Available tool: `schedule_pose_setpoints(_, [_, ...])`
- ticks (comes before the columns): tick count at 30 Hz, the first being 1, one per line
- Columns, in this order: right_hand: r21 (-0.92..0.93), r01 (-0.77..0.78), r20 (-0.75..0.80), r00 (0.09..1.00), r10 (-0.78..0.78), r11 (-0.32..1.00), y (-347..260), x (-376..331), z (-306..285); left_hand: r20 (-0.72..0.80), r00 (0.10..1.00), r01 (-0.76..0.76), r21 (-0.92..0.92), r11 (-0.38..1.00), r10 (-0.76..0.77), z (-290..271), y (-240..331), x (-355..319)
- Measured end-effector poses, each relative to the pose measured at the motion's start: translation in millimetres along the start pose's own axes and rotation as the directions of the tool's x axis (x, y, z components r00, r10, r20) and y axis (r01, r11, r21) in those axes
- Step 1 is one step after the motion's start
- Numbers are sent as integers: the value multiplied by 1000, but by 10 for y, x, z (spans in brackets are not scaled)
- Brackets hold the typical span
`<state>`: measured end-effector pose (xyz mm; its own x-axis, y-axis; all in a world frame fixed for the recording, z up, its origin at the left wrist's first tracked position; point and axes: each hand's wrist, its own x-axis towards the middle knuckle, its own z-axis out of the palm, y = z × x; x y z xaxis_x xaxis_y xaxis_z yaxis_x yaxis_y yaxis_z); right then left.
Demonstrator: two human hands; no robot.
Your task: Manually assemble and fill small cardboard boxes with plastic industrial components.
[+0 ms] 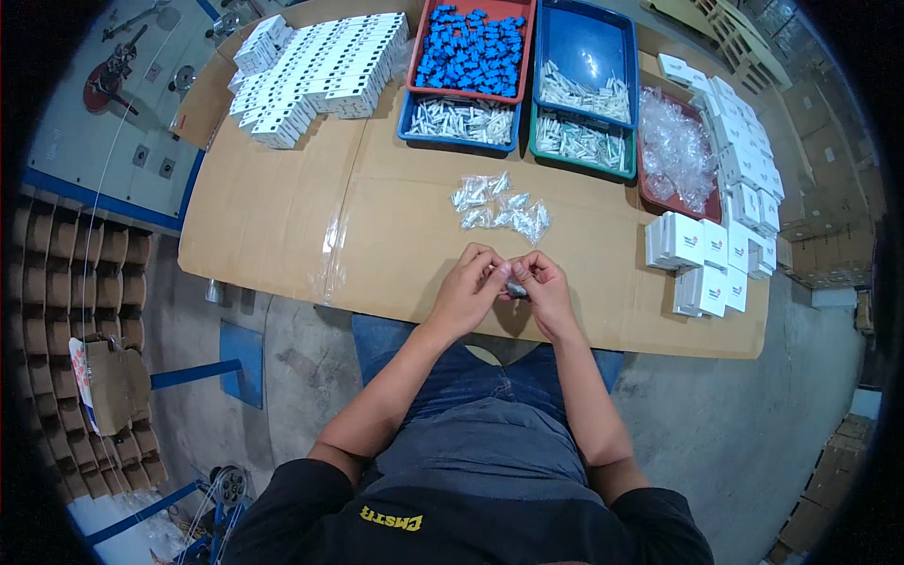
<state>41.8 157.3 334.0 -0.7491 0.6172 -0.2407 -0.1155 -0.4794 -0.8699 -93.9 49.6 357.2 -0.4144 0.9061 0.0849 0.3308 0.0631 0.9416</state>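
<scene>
Near the front edge of the cardboard-covered table, my left hand [468, 290] and my right hand [549, 294] meet, thumbs and forefingers pinched together. Between them is a small clear plastic bag [515, 288] with greyish contents, mostly covered by my fingers. Just beyond my fingertips lies a loose group of small clear bags [499, 205] holding silvery-white pieces. Farther back, a red tray [520, 92] of blue plastic parts rests on a blue tray [405, 134] of slim whitish pieces.
Stacked white boxes [315, 80] fill the back left; more white boxes [702, 245] line the right. A blue tray [584, 42] overlaps a green tray [565, 162], both with pale slim pieces. Beside them, a red tray [664, 200] holds clear empty-looking bags. Cardboard [273, 217] covers the table.
</scene>
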Motion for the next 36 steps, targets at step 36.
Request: schedule_pose_setpoints(36, [210,-147,57,989,138,967,78,33,-198,-120,992,-21,50,999,27,-87,80,-43])
